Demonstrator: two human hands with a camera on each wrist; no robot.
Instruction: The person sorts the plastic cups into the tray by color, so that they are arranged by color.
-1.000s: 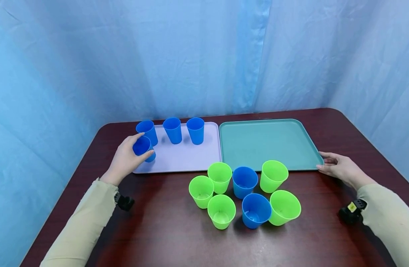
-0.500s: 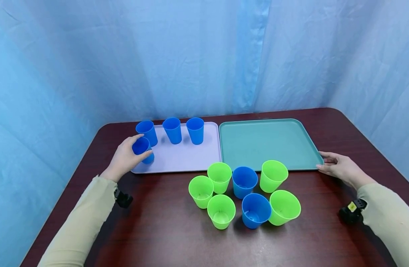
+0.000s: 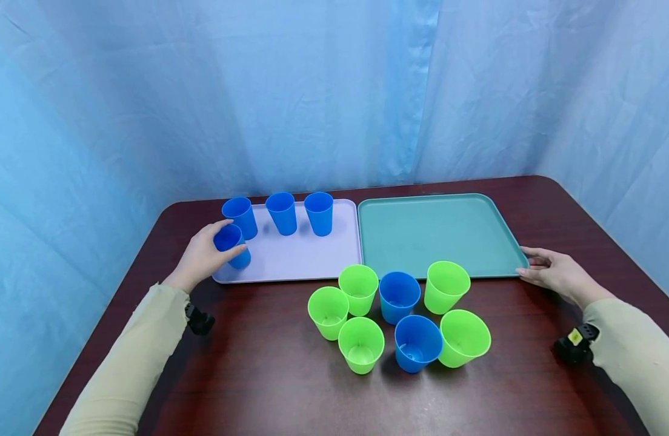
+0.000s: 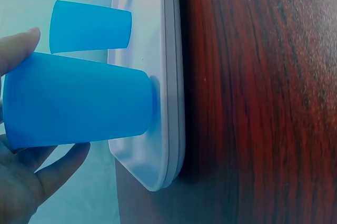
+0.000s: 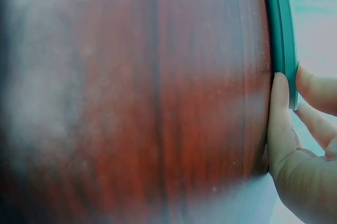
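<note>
My left hand (image 3: 206, 257) grips a blue cup (image 3: 231, 245) upright at the near left corner of the lavender tray (image 3: 302, 257). In the left wrist view the blue cup (image 4: 79, 105) stands with its base on the lavender tray (image 4: 168, 76), and my left hand (image 4: 21, 176) wraps round it. Three more blue cups (image 3: 282, 212) stand in a row along the tray's far edge. My right hand (image 3: 547, 272) rests on the table and touches the near right corner of the empty teal tray (image 3: 438, 233). In the right wrist view its thumb lies against the teal tray's rim (image 5: 281, 34).
In front of the trays, on the dark wooden table (image 3: 258, 387), stands a cluster of several green cups (image 3: 359, 289) and two blue cups (image 3: 400, 297). A blue curtain (image 3: 334, 91) closes off the back and sides.
My left hand has shifted the blue cup slightly left and farther in over the lavender tray's corner. The right hand has not moved.
</note>
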